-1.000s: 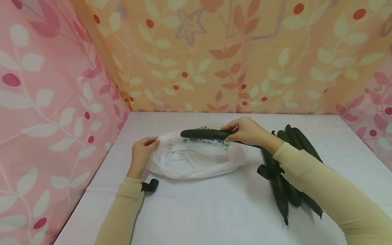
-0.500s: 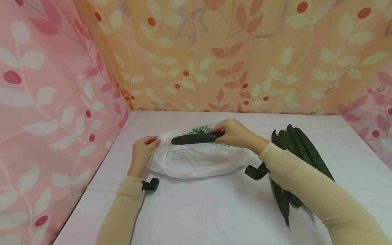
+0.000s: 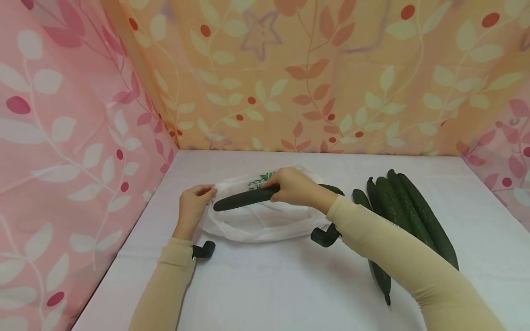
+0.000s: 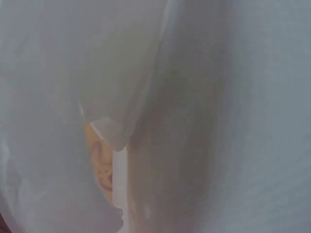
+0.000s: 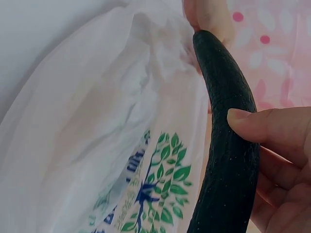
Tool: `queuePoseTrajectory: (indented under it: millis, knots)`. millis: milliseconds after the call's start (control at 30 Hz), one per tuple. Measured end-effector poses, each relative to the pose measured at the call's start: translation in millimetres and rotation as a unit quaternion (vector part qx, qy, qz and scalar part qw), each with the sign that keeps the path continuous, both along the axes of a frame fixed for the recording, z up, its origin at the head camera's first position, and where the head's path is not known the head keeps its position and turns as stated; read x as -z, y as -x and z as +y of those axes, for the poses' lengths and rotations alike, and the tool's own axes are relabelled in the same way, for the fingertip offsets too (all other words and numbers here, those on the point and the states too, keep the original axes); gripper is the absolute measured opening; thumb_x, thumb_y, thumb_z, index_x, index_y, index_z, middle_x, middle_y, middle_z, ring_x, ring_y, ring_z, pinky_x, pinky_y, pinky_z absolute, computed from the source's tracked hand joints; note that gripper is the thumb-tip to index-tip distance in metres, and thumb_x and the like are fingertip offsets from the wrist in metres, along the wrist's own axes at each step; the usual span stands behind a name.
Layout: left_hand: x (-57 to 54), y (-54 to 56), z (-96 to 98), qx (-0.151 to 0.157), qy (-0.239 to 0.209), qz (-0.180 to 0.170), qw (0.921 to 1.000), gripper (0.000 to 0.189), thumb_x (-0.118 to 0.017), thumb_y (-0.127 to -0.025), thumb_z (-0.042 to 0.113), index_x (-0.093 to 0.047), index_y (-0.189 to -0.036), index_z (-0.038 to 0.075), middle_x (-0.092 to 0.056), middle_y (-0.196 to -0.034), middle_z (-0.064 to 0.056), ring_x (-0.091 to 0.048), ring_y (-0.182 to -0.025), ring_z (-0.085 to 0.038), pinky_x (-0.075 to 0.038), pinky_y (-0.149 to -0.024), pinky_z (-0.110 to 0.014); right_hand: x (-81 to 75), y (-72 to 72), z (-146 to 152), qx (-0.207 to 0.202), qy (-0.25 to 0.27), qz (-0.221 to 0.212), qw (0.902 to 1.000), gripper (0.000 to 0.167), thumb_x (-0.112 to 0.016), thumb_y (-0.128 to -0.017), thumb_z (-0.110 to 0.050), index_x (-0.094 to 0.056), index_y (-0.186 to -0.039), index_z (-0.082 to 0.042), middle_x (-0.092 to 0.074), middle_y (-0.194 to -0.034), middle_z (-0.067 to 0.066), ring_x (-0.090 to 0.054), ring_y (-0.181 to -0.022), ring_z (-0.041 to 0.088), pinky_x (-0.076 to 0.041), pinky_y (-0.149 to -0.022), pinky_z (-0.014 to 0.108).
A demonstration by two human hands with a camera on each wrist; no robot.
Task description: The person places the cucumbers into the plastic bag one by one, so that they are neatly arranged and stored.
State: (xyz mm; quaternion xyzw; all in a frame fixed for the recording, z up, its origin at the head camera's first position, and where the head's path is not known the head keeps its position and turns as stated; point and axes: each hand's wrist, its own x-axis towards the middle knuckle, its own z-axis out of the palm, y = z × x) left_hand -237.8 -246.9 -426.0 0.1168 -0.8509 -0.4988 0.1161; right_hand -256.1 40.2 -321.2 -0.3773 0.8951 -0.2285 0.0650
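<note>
A white plastic bag (image 3: 265, 232) with a green and blue print lies in the middle of the table, its mouth spread toward me. My left hand (image 3: 192, 209) pinches the bag's left rim between thumb and fingers. Over the bag's mouth, my right hand (image 3: 296, 186) grips a dark green cucumber (image 3: 242, 199), its free end slanting down to the left. In the right wrist view the thumb (image 5: 240, 116) presses the cucumber's side, and the bag's tree print (image 5: 167, 179) shows beside it. White bag film (image 4: 43, 97) fills much of the left wrist view, which hides the left fingers.
Several cucumbers (image 3: 399, 207) lie in a pile on the right of the white-covered table (image 3: 265, 285), partly hidden by my right sleeve (image 3: 397, 248). Patterned cloth walls, an orange one (image 3: 265, 78) behind and a pink one (image 3: 74, 151) at left, enclose the table.
My right hand has carried the cucumber leftward across the bag, and its free end has dipped from level to slanting down. The left hand stays at the bag's rim.
</note>
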Motion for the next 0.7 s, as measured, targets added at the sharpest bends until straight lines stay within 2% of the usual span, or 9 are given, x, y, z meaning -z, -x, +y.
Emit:
queuePoseTrajectory:
  millis: [200, 433, 567, 700]
  knots:
    - [1.2, -1.1, -0.1, 0.000, 0.008, 0.006, 1.0000, 0.029, -0.071, -0.092, 0.029, -0.076, -0.111, 0.007, -0.074, -0.104, -0.015, -0.059, -0.088, -0.014, -0.047, -0.069, -0.016, 1.4, -1.5, -12.4, -0.012, -0.006, -0.012, 0.9998, 0.034, -0.078, -0.082, -0.006, -0.075, -0.116, -0.008, -0.074, -0.111, 0.008, -0.065, -0.101, 0.020, -0.054, -0.092, 0.036]
    - [-0.3, 0.3, 2.3, 0.003, 0.004, 0.009, 0.9999, 0.029, -0.071, -0.092, 0.028, -0.076, -0.111, 0.006, -0.074, -0.110, -0.016, -0.062, -0.102, -0.022, -0.047, -0.077, -0.018, 4.0, -2.4, -11.5, -0.006, -0.011, -0.012, 0.9998, 0.034, -0.078, -0.081, -0.004, -0.075, -0.114, -0.006, -0.075, -0.111, 0.009, -0.065, -0.103, 0.022, -0.054, -0.091, 0.036]
    - [0.3, 1.8, 1.4, 0.000, 0.008, 0.008, 0.9999, 0.028, -0.071, -0.092, 0.027, -0.076, -0.110, 0.007, -0.074, -0.109, -0.015, -0.063, -0.102, -0.023, -0.047, -0.078, -0.021, 7.0, -2.1, -14.3, 0.004, -0.017, -0.019, 0.9997, 0.032, -0.078, -0.082, -0.007, -0.075, -0.115, -0.008, -0.074, -0.113, 0.008, -0.064, -0.105, 0.021, -0.054, -0.094, 0.037]
    - [0.0, 0.8, 0.3, -0.001, 0.011, 0.008, 0.9999, 0.027, -0.072, -0.091, 0.028, -0.077, -0.108, 0.007, -0.075, -0.107, -0.015, -0.062, -0.100, -0.021, -0.046, -0.076, -0.019, 9.4, -1.2, -19.5, 0.004, -0.014, -0.036, 0.9992, 0.033, -0.078, -0.083, -0.009, -0.075, -0.116, -0.009, -0.074, -0.114, 0.006, -0.064, -0.105, 0.020, -0.053, -0.094, 0.036]
